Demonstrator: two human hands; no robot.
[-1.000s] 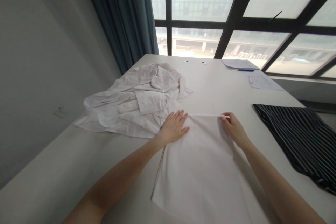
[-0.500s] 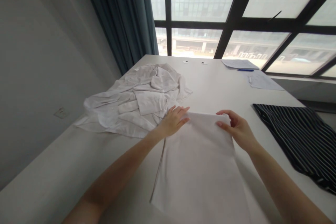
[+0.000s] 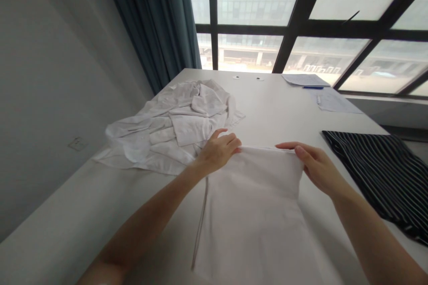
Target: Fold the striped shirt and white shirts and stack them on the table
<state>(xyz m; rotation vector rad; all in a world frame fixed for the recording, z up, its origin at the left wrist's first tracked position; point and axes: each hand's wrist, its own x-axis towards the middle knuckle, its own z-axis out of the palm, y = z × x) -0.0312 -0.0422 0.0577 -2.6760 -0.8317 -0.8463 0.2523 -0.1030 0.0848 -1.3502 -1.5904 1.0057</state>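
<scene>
Grip changed from flat palms to pinches: left hand (image 3: pixel 218 153) and right hand (image 3: pixel 316 165) each clutch a far corner of white cloth (image 3: pixel 254 213). Cloth lies on table (image 3: pixel 274 111), far edge now slightly lifted, so smoothing looks finished.

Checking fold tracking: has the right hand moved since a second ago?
Yes. The right hand slid right along the white cloth's far edge, toward the striped cloth.

One white cloth (image 3: pixel 254 205) at the fingers (image 3: pixel 230 141); one garment heap (image 3: pixel 167 129) left, one striped cloth (image 3: pixel 377 173) right; two papers (image 3: pixel 304 80) (image 3: pixel 332 102), one pen (image 3: pixel 312 87) beyond.
</scene>
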